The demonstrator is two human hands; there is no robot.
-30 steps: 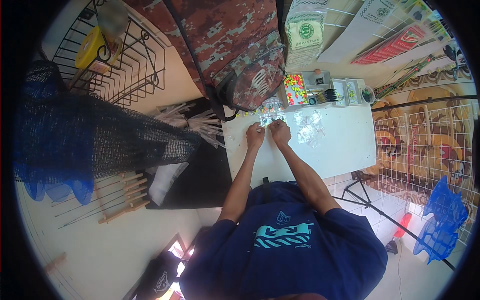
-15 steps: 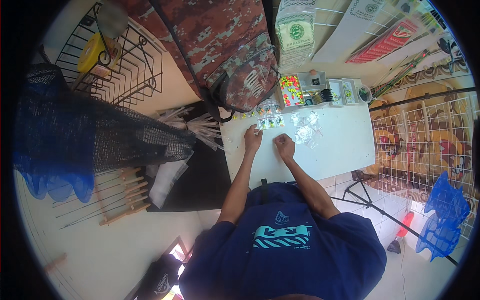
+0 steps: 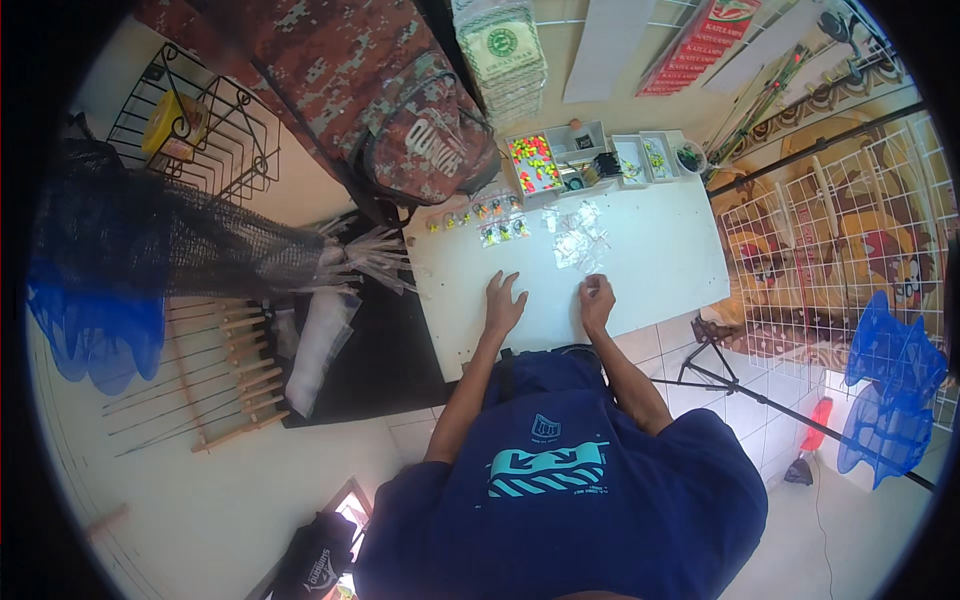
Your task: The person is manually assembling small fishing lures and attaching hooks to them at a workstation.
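Observation:
My left hand (image 3: 505, 303) rests over the near left part of the white table (image 3: 660, 285), its thumb and fingers apart and nothing between them. My right hand (image 3: 597, 305) is curled closed just below a loose pile of small clear plastic bags (image 3: 577, 245). Whatever its fingertips pinch, if anything, is too small to make out. Beyond my left hand lie small clear packets with bright little pieces in them (image 3: 503, 231). Further back, a row of similar small colourful items (image 3: 450, 220) runs along the table's far left edge.
Along the table's back stand an open box of red and yellow-green pieces (image 3: 534, 165), a grey divided tray (image 3: 580, 140) and white boxes (image 3: 655, 160). A camouflage bag (image 3: 420, 150) leans over the far left corner. On the right are a wire grid (image 3: 800, 235) and a black stand (image 3: 735, 385).
My left hand has drawn back toward me from the filled packets, its fingers spread. My right hand has shifted right, to the near side of the clear bags. The whole view has shifted.

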